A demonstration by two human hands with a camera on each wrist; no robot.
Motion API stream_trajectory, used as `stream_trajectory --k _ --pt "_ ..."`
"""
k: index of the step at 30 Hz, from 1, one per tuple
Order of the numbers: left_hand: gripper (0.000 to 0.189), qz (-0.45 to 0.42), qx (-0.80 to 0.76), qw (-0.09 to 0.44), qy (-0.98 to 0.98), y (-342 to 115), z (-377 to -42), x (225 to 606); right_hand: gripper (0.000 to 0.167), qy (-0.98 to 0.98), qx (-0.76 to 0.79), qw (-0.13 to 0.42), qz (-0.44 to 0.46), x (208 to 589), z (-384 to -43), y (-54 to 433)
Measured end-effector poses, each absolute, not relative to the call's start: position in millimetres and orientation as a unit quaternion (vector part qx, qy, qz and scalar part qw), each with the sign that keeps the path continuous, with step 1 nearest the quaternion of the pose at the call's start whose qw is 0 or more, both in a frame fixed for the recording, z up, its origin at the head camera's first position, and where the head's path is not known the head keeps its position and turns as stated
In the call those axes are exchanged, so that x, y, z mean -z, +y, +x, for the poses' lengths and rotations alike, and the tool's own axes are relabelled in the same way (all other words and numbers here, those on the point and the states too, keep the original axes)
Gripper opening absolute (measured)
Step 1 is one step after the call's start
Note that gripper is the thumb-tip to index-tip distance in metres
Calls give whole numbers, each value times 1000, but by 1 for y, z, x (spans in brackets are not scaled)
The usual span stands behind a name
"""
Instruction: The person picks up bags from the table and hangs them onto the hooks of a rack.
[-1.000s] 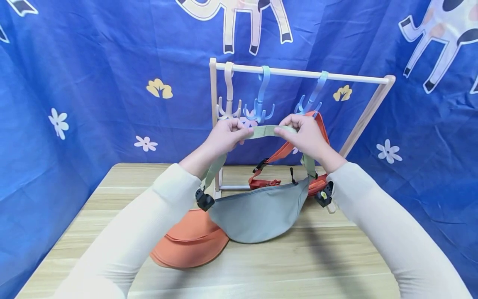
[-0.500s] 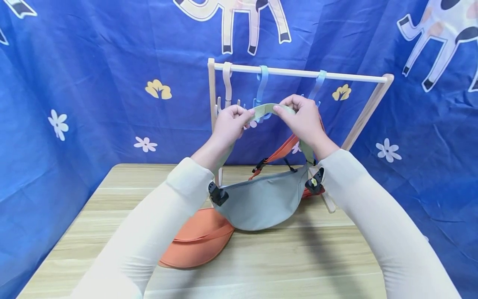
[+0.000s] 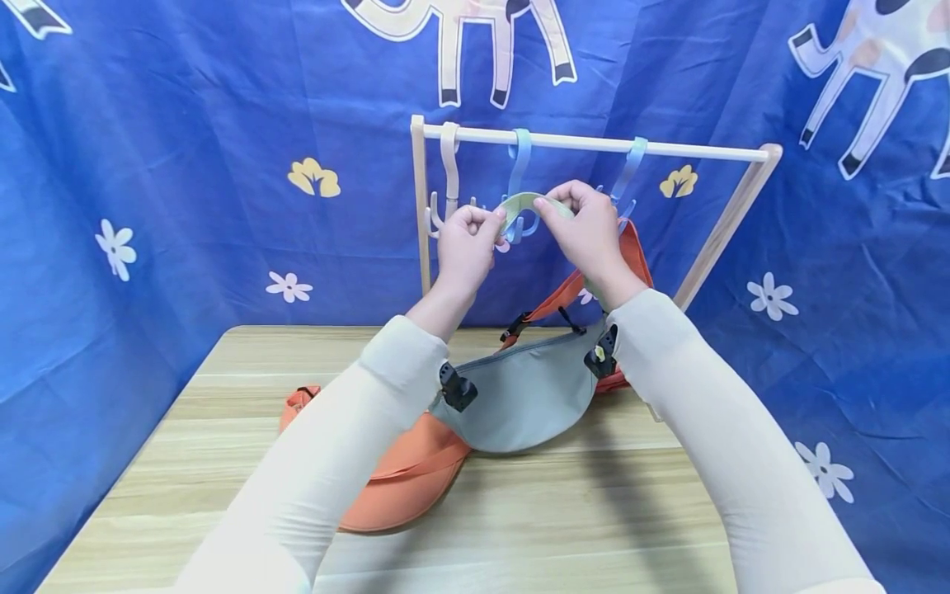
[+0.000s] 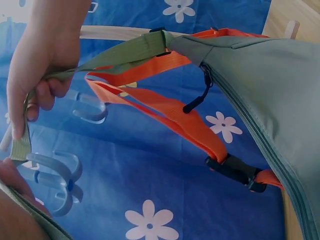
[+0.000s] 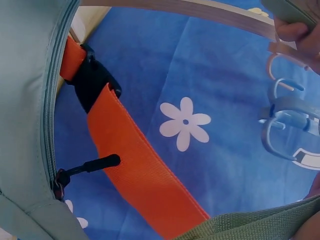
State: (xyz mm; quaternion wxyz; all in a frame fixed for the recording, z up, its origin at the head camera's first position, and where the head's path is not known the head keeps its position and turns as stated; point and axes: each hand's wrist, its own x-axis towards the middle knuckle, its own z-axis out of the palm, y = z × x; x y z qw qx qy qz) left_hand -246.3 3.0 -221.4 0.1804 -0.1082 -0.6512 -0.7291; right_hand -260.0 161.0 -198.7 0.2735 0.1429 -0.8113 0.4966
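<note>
The left hand (image 3: 466, 243) and right hand (image 3: 585, 235), pinching the green strap (image 3: 523, 200) of the grey bag (image 3: 527, 400), have lifted it higher, bringing its arch near the middle blue hook (image 3: 522, 161).

Green strap (image 5: 255, 221), orange strap (image 5: 137, 167), black buckle (image 5: 94, 80)

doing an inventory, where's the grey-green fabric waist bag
In the head view, the grey-green fabric waist bag hangs near centre, below the left hand and right hand, just right of the curved orange fabric item.
</note>
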Motion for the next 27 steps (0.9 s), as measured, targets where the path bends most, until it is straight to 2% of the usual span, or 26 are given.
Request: stream_trajectory --k 14,27 --pt "16 -90 710 182 -675 14 -249 237 22 -813 -512 247 127 219 -266 168" --pt "19 -87 686 164 -703 19 -256 252 21 -818 -495 264 127 240 -272 175"
